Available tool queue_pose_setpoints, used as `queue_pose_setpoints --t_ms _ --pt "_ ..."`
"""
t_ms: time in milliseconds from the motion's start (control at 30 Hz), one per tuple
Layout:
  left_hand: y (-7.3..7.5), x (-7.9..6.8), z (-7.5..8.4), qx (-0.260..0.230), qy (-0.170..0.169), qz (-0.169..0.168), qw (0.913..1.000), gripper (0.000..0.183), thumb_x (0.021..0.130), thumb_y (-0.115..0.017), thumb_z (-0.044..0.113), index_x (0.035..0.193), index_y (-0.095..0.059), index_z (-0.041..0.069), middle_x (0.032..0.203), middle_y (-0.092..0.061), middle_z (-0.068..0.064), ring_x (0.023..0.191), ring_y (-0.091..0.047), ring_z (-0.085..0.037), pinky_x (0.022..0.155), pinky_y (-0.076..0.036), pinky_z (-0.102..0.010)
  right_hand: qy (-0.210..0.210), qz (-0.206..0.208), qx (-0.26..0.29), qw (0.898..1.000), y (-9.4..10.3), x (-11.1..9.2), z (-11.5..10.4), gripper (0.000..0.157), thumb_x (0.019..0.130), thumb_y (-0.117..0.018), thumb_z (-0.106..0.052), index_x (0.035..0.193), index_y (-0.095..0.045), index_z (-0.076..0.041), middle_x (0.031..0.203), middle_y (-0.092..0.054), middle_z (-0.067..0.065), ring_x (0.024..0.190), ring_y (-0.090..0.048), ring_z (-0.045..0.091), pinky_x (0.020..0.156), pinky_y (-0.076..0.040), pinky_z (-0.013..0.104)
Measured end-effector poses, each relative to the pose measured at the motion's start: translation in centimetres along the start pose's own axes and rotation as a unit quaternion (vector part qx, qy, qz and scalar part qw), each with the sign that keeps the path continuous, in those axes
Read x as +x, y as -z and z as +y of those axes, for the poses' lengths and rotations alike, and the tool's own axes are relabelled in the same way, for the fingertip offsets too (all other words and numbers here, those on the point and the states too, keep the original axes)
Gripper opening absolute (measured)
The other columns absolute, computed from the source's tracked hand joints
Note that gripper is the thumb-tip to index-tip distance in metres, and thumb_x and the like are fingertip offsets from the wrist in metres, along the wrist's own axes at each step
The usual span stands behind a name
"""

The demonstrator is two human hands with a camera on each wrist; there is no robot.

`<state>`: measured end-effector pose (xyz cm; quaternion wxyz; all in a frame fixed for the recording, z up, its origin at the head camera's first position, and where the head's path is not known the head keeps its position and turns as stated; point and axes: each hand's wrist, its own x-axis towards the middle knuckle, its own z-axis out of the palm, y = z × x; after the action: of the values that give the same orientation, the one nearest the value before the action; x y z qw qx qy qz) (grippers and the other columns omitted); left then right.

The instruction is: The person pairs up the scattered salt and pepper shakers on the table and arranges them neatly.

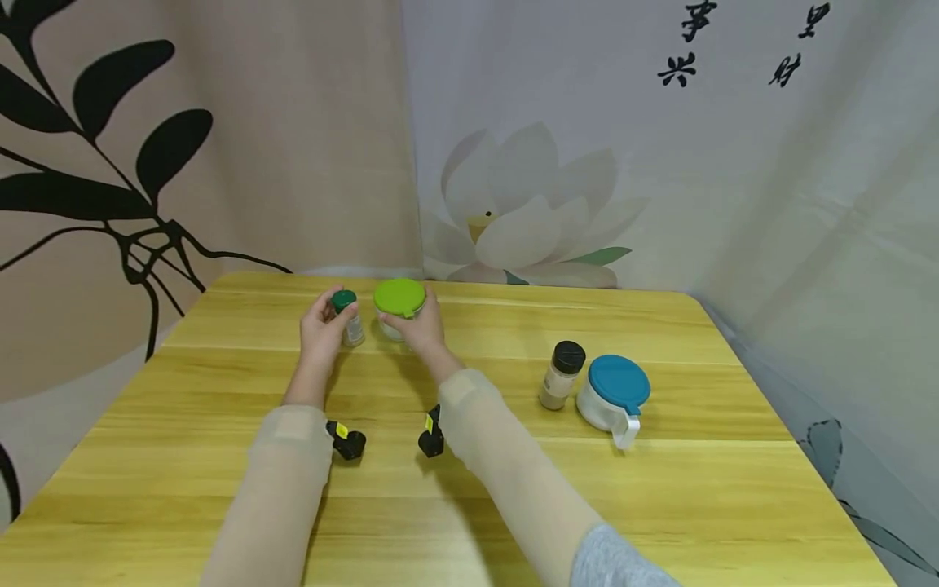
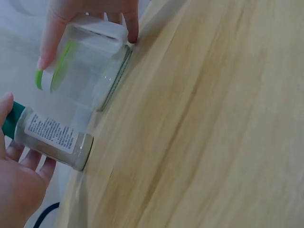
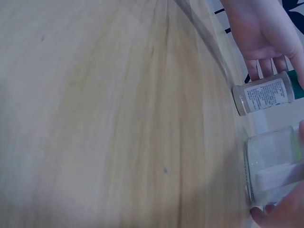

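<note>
Green-capped shaker [image 1: 354,328] and lime-lidded clear jar [image 1: 399,298], side by side near table's [image 1: 734,489] far edge.
Left hand [image 1: 319,333] curled round shaker; white label's [image 2: 51,132] fine print illegible. Right hand [image 1: 425,328] grips jar, thumb and fingers spread. Backdrop [image 1: 557,73] characters: 事, 兴, 里, 财.

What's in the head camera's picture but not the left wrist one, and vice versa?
Only the head view shows the blue-lidded jar, black-capped shaker and printed curtain.

Only the left wrist view clearly shows the white handle on the green-lidded jar and print on the label of the green-capped shaker.

Both show the left hand, right hand, wooden table and those last two containers.
</note>
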<state>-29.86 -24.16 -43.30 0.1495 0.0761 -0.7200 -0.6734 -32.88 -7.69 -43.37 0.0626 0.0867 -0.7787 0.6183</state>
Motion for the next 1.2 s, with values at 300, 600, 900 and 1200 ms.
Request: queue_pose_setpoints --t_ms 300,600,900,1200 --pt "0.0 -0.1 0.1 -0.018 0.013 0.010 0.9997 0.054 0.089 -0.070 0.028 0.139 -0.051 0.019 0.135 -0.055 -0.006 0.122 -0.047 -0.018 0.106 -0.033 -0.034 -0.039 0.029 -0.015 0.999 -0.4 -0.2 0.2 0.081 0.074 -0.085 -0.022 0.139 -0.039 -0.007 0.133 -0.050 0.006 0.122 -0.048 0.021 0.103 -0.036 0.035" --pt "0.0 -0.1 0.4 -0.019 0.019 0.012 0.9996 0.055 0.089 -0.069 0.027 0.140 -0.050 0.018 0.137 -0.053 -0.004 0.125 -0.045 -0.017 0.108 -0.030 -0.032 -0.034 0.051 -0.039 0.997 -0.5 -0.5 0.2 0.081 0.072 -0.086 -0.025 0.139 -0.043 -0.014 0.131 -0.049 0.005 0.120 -0.047 0.020 0.102 -0.036 0.038" --pt "-0.2 0.0 0.3 -0.033 0.029 0.021 0.9988 0.052 0.091 -0.068 0.017 0.139 -0.050 0.014 0.138 -0.052 -0.007 0.124 -0.046 -0.017 0.107 -0.031 -0.031 -0.034 0.049 -0.002 0.998 -0.5 -0.9 0.3 0.081 0.073 -0.086 -0.020 0.140 -0.040 -0.013 0.133 -0.050 0.003 0.122 -0.047 0.019 0.103 -0.035 0.038" --pt "-0.4 0.1 0.0 -0.046 0.032 0.029 0.9980 0.052 0.089 -0.069 0.016 0.138 -0.051 0.014 0.137 -0.053 -0.006 0.122 -0.047 -0.018 0.105 -0.033 -0.029 -0.046 0.051 0.018 0.997 -0.4 -1.1 0.2 0.083 0.073 -0.086 -0.018 0.141 -0.039 -0.013 0.134 -0.050 0.003 0.123 -0.047 0.021 0.104 -0.035 0.039"
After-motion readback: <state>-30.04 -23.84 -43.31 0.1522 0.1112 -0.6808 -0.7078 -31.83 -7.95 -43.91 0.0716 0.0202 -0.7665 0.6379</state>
